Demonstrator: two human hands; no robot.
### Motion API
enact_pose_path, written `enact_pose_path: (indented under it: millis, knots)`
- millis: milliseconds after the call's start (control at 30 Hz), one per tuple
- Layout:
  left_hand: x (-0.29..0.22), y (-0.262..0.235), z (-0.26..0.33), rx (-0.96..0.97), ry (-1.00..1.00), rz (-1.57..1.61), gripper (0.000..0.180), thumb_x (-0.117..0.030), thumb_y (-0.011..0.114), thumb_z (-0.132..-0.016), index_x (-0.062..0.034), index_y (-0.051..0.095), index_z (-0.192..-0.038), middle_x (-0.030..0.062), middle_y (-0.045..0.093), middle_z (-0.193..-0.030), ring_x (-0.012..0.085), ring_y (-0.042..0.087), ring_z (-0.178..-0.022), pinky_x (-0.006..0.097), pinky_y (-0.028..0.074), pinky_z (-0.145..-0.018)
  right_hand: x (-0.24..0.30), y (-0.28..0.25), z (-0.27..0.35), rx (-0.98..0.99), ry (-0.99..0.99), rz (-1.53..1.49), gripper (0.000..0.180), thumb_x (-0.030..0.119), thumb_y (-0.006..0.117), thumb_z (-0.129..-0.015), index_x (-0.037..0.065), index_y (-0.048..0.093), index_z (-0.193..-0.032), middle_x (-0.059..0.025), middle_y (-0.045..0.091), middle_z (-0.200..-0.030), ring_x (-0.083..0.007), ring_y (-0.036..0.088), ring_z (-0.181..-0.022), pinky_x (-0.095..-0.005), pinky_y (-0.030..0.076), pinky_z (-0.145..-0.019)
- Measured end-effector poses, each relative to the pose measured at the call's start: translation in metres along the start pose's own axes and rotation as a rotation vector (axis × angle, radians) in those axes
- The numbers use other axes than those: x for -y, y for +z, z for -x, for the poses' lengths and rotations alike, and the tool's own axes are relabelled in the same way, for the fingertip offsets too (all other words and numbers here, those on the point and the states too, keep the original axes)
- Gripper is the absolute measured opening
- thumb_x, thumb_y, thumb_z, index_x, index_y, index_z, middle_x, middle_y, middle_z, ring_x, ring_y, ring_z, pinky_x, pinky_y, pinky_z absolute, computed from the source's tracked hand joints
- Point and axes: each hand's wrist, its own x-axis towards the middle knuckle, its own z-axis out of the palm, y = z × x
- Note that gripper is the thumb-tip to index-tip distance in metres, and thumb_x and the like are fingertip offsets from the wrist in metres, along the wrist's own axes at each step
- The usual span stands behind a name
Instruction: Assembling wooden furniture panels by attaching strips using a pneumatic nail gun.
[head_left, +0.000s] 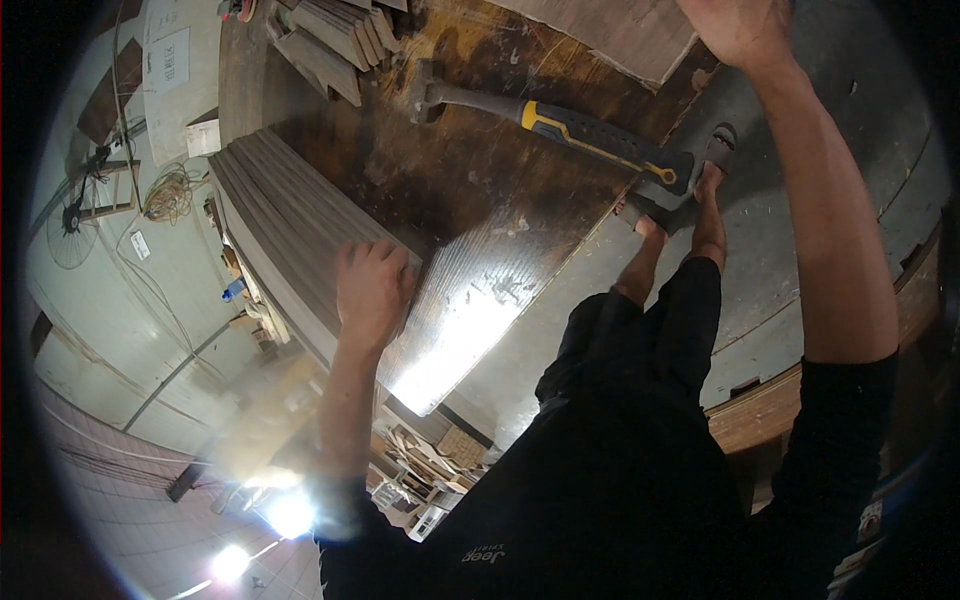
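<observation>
My left hand [375, 292] is closed at the near end of a stack of long grey-brown wooden strips [300, 205], its fingers bent over their edges. The strips lie side by side along the left part of the dark worktable [370, 150]. My right hand [742, 28] reaches up to the top edge of the head view, beside a flat wooden panel [610, 32]. Its fingers are mostly cut off there, so their grip is hidden. Between the two hands a hammer [560, 125] with a black and yellow handle lies on the table, its handle end by the table's edge.
More short wooden pieces [335, 40] are piled at the far left of the table. A fan [72, 215] and a coil of wire [172, 193] are by the pale wall. Wood offcuts [425, 465] are heaped below the table's near corner. My legs and sandals show beside the table.
</observation>
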Motion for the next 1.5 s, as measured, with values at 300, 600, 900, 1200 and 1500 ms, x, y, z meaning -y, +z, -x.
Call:
enact_pose_path:
  millis: [300, 600, 900, 1200, 1500]
  knots:
    - [-0.002, 0.003, -0.001, 0.003, 0.003, 0.018, 0.015, -0.016, 0.069, -0.086, -0.0103, 0.067, -0.100, 0.0084, 0.065, -0.105, 0.0289, 0.060, -0.111, 0.052, 0.038, -0.110, -0.004, 0.001, 0.002, -0.089, -0.082, -0.051, 0.025, 0.013, 0.069, -0.086, 0.009, 0.074, -0.111, -0.0077, 0.069, -0.130, -0.0273, 0.055, -0.134, -0.0423, 0.041, -0.116]
    - [-0.003, 0.001, 0.000, 0.018, -0.009, 0.021, 0.017, -0.014, 0.070, -0.085, -0.0097, 0.066, -0.100, 0.0090, 0.065, -0.106, 0.0302, 0.060, -0.112, 0.053, 0.037, -0.112, 0.002, 0.001, 0.002, -0.051, -0.014, -0.034, 0.026, 0.014, 0.070, -0.086, 0.010, 0.074, -0.112, -0.0069, 0.068, -0.132, -0.0265, 0.053, -0.136, -0.0423, 0.040, -0.117]
    - [0.001, -0.001, -0.004, 0.023, -0.013, 0.031, 0.017, -0.014, 0.070, -0.084, -0.0088, 0.065, -0.100, 0.0097, 0.065, -0.105, 0.0303, 0.060, -0.111, 0.053, 0.037, -0.113, 0.005, -0.001, 0.000, -0.068, -0.031, -0.015, 0.026, 0.013, 0.070, -0.087, 0.010, 0.074, -0.112, -0.0064, 0.067, -0.135, -0.0262, 0.053, -0.136, -0.0424, 0.039, -0.118]
    - [0.000, 0.005, 0.003, -0.005, -0.010, 0.009, 0.020, -0.015, 0.070, -0.085, -0.0082, 0.065, -0.103, 0.0098, 0.065, -0.107, 0.0298, 0.059, -0.114, 0.054, 0.036, -0.114, -0.004, 0.003, 0.004, -0.079, -0.105, -0.065, 0.026, 0.013, 0.070, -0.086, 0.008, 0.074, -0.112, -0.0080, 0.068, -0.133, -0.0275, 0.054, -0.135, -0.0432, 0.040, -0.117]
    - [0.003, 0.000, -0.003, -0.005, 0.012, 0.019, 0.023, -0.020, 0.069, -0.088, -0.0096, 0.070, -0.108, 0.0093, 0.066, -0.114, 0.0289, 0.058, -0.117, 0.054, 0.033, -0.116, -0.004, -0.004, -0.006, -0.041, -0.062, -0.053, 0.025, 0.013, 0.068, -0.089, 0.009, 0.074, -0.113, -0.0077, 0.067, -0.135, -0.0278, 0.051, -0.138, -0.0426, 0.037, -0.120]
